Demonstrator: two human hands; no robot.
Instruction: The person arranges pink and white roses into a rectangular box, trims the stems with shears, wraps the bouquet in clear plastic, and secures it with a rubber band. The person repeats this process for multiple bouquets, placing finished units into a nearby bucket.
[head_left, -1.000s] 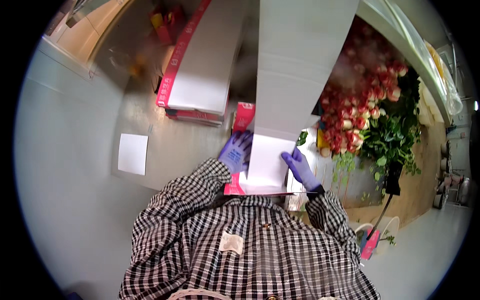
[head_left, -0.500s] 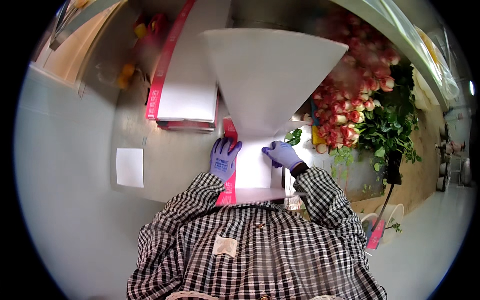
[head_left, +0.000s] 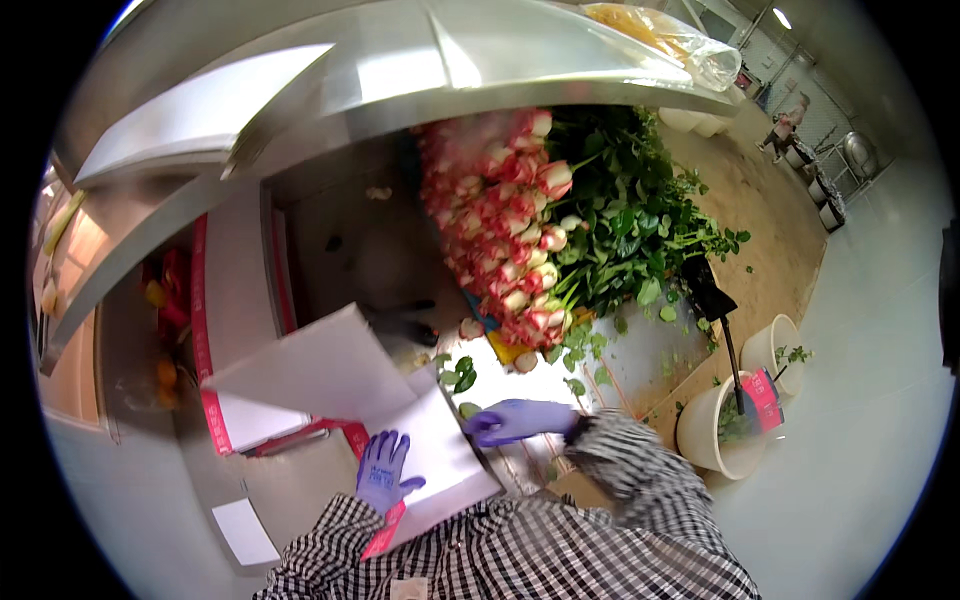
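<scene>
A white card sheet with a pink printed border (head_left: 440,450) lies in front of me. Its far part (head_left: 315,365) bends up and leans left. My left hand (head_left: 385,474), in a purple glove, rests open on the sheet beside the pink strip, fingers spread. Just off the sheet's right edge is my right hand (head_left: 520,421), also gloved in purple. Its fingers are curled together, and what they hold, if anything, is hidden. Green leaves (head_left: 458,374) lie beyond it. A large pile of red-and-white roses (head_left: 500,235) lies farther back, stems to the right.
A metal shelf (head_left: 380,80) crosses above the table. White sheets with pink edging (head_left: 235,300) are stacked at left, near a small white card (head_left: 245,532). White buckets (head_left: 715,440) stand at right, a black-handled tool (head_left: 732,360) above one. A distant person (head_left: 787,128) is far right.
The view has swung right and up, showing more roses and the shelf. My left hand has spread flat on the sheet. My right hand has left the sheet's right edge.
</scene>
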